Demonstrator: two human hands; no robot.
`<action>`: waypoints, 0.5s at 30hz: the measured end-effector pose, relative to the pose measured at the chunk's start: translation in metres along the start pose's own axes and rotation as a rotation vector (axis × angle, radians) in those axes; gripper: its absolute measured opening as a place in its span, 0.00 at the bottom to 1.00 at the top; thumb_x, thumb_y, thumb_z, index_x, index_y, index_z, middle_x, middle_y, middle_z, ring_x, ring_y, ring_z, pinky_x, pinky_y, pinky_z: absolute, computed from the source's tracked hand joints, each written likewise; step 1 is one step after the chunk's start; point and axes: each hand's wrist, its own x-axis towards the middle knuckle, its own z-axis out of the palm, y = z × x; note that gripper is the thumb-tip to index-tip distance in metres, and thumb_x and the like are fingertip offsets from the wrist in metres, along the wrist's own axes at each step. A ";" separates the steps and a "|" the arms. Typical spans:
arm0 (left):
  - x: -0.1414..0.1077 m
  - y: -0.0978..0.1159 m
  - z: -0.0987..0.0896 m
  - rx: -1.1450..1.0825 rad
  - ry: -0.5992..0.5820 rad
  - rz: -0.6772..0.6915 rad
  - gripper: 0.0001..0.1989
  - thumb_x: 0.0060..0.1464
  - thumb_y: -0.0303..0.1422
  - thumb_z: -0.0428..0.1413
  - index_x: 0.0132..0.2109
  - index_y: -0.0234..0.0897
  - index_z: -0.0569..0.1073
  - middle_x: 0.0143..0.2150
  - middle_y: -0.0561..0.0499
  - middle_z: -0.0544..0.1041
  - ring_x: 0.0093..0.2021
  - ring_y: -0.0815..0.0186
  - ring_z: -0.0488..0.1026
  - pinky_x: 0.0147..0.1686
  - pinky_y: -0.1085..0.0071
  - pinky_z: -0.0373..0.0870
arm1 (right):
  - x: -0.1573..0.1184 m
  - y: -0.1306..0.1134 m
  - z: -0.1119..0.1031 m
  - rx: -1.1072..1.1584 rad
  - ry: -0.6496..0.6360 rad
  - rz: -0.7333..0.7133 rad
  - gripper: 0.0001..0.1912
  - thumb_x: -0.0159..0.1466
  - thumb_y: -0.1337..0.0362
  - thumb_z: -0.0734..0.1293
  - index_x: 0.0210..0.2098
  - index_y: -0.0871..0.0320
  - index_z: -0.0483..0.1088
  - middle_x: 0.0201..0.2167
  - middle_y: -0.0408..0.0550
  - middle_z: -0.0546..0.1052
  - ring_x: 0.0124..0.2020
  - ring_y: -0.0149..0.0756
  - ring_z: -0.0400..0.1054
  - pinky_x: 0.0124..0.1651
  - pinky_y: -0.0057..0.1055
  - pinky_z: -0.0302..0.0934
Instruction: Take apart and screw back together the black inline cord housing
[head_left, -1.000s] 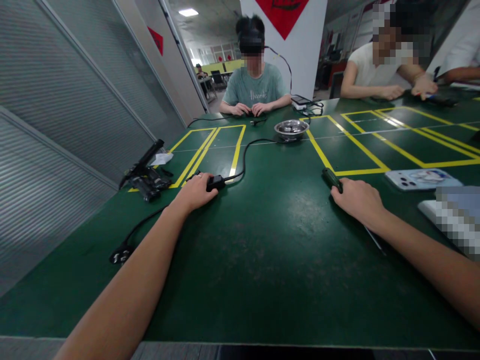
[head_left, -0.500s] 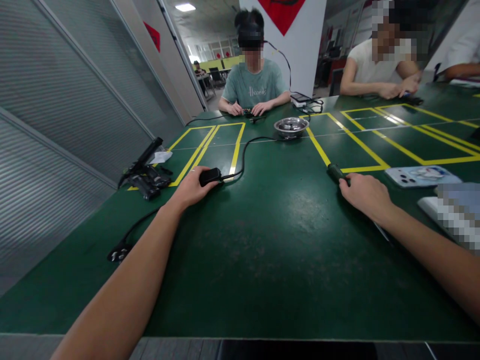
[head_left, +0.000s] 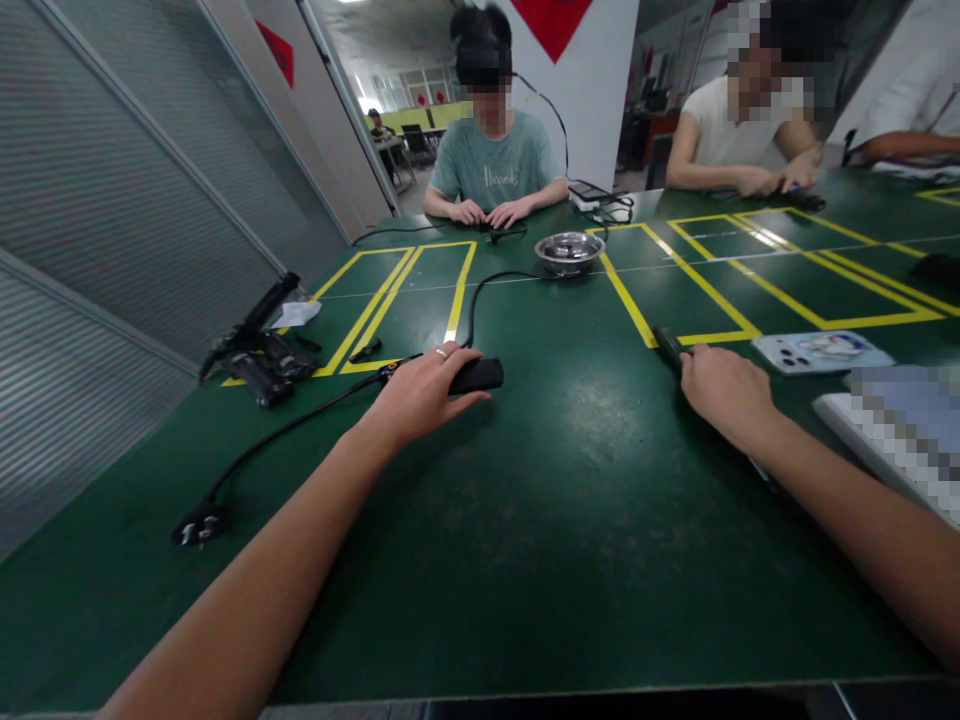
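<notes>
My left hand [head_left: 427, 393] is wrapped over a black oblong box [head_left: 480, 375] that looks like a power adapter, with its rounded end sticking out past my fingers to the right. One black cord [head_left: 300, 410] leaves it on the left and runs to a three-pin plug [head_left: 201, 524] on the table. A second cord [head_left: 474, 305] comes from near the metal bowl [head_left: 570, 252] and passes behind my fingers. My right hand [head_left: 724, 385] grips what looks like a screwdriver [head_left: 666, 343] by its dark green handle. Its thin shaft shows beneath my wrist.
Black parts in plastic wrap [head_left: 262, 365] lie at the left edge. A phone [head_left: 821, 352] and a white box-like item [head_left: 862, 420] lie to the right. Yellow tape marks the green table [head_left: 540, 580]. Across it sit a person in a green shirt [head_left: 495, 160] and other people.
My left hand has moved right with the black box, which has turned, so its cordless end now points right. A small black piece shows on the tape. My right hand keeps its grip.
</notes>
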 end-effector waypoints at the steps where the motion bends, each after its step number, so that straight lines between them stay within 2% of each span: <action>1: 0.000 0.004 0.000 0.011 0.007 0.017 0.26 0.57 0.47 0.54 0.58 0.40 0.63 0.51 0.43 0.70 0.46 0.55 0.72 0.45 0.60 0.69 | -0.001 0.000 0.000 -0.002 0.016 -0.009 0.24 0.68 0.56 0.51 0.40 0.67 0.72 0.33 0.65 0.76 0.32 0.55 0.73 0.31 0.45 0.63; 4: 0.000 0.015 0.000 0.026 0.034 0.073 0.25 0.58 0.43 0.55 0.58 0.39 0.61 0.51 0.42 0.69 0.47 0.54 0.72 0.47 0.59 0.69 | -0.005 -0.003 -0.004 -0.021 0.166 -0.069 0.25 0.68 0.55 0.52 0.40 0.69 0.72 0.33 0.66 0.75 0.34 0.55 0.72 0.32 0.45 0.63; 6: -0.001 0.024 -0.002 -0.009 0.052 0.110 0.24 0.59 0.40 0.54 0.59 0.38 0.59 0.52 0.41 0.69 0.50 0.54 0.71 0.50 0.58 0.68 | -0.009 -0.009 -0.010 0.024 0.316 -0.164 0.23 0.68 0.56 0.53 0.42 0.67 0.72 0.37 0.65 0.75 0.39 0.54 0.70 0.39 0.46 0.64; 8: -0.004 0.033 -0.004 -0.085 0.044 0.143 0.24 0.59 0.36 0.53 0.60 0.36 0.57 0.53 0.41 0.68 0.52 0.55 0.69 0.52 0.58 0.67 | -0.018 -0.020 -0.017 0.185 0.373 -0.304 0.21 0.68 0.57 0.54 0.46 0.62 0.72 0.40 0.60 0.75 0.44 0.50 0.69 0.46 0.46 0.63; 10: -0.006 0.043 -0.007 -0.166 0.000 0.165 0.23 0.58 0.34 0.52 0.59 0.36 0.57 0.53 0.41 0.68 0.51 0.56 0.70 0.52 0.59 0.67 | -0.032 -0.034 -0.021 0.425 0.279 -0.449 0.18 0.68 0.57 0.56 0.49 0.58 0.71 0.42 0.56 0.75 0.44 0.45 0.69 0.48 0.44 0.64; 12: -0.009 0.052 -0.009 -0.234 -0.047 0.170 0.22 0.57 0.34 0.51 0.57 0.36 0.58 0.51 0.42 0.69 0.49 0.57 0.71 0.51 0.60 0.68 | -0.049 -0.049 -0.021 0.648 0.104 -0.550 0.19 0.67 0.56 0.58 0.54 0.56 0.68 0.44 0.53 0.74 0.45 0.42 0.69 0.48 0.43 0.65; 15: -0.011 0.066 -0.008 -0.331 -0.068 0.184 0.22 0.59 0.37 0.51 0.58 0.38 0.57 0.50 0.43 0.70 0.47 0.58 0.72 0.48 0.61 0.69 | -0.072 -0.068 -0.015 0.849 -0.101 -0.657 0.31 0.63 0.53 0.65 0.63 0.53 0.58 0.51 0.52 0.72 0.50 0.43 0.68 0.52 0.46 0.65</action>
